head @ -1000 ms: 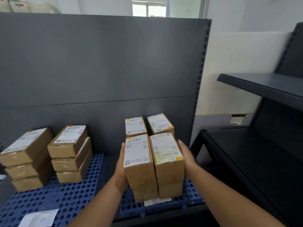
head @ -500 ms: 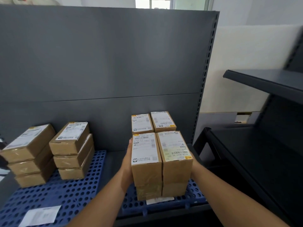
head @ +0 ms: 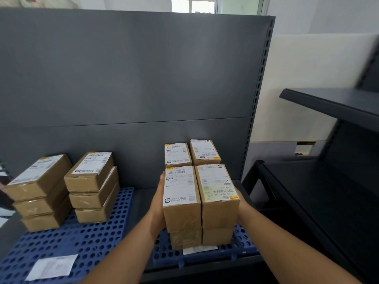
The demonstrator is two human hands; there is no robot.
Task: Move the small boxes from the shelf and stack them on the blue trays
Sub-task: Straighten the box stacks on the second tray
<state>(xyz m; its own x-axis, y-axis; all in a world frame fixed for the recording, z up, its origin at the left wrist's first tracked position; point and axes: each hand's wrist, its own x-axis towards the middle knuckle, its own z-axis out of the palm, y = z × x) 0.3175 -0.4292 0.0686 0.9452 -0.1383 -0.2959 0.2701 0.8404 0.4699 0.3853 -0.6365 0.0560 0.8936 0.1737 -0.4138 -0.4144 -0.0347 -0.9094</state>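
Note:
Two small brown boxes with white labels sit side by side atop other boxes on the right blue tray (head: 244,245). My left hand (head: 159,201) presses the left box (head: 181,196) from its left side. My right hand (head: 241,201), mostly hidden, presses the right box (head: 218,193) from its right side. Behind them stands another pair of stacked boxes (head: 191,152). On the left blue tray (head: 86,242) stand two stacks of three boxes, one (head: 92,186) nearer the middle and one (head: 40,191) at the far left.
A dark grey shelf back panel (head: 133,78) rises behind the trays. Dark bare shelves (head: 328,191) stand to the right. A loose white paper label (head: 52,267) lies on the left tray, and another paper slip (head: 200,249) sticks out under the right stack.
The pair of boxes between my hands has come down onto the lower boxes and shifted slightly right and forward. The view has moved a little.

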